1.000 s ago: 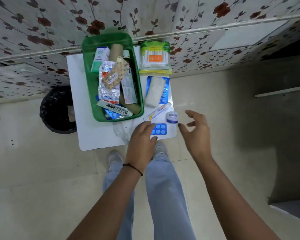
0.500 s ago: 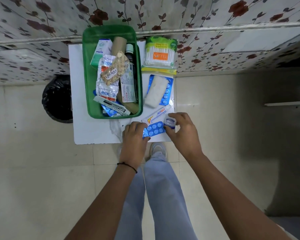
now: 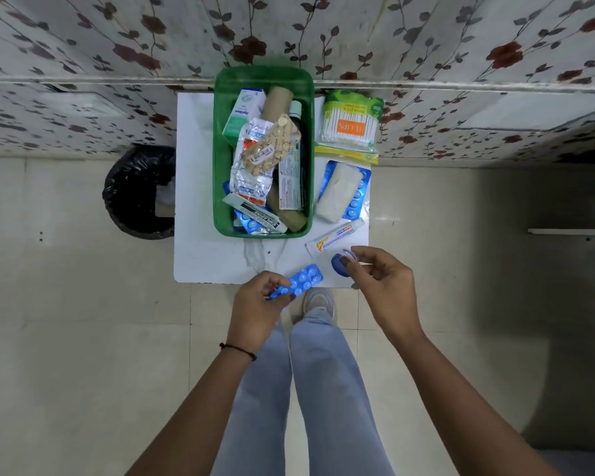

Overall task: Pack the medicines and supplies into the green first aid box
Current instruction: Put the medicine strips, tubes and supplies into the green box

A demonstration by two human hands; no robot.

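At the table's near edge, both items are now lifted: left hand pinches blue blister strip, right hand grips small blue-capped jar; transfer to green box follows.

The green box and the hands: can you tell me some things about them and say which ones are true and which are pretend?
1. The left hand holds a blue pill strip. True.
2. The right hand holds the white tube. False: it holds a small blue jar; the white tube lies on the white table.
3. The green box is empty. False: it already holds several packs and a bottle.
4. The pack of cotton buds sits outside the box, to its right. True.
5. A black bin stands on the floor left of the table. True.
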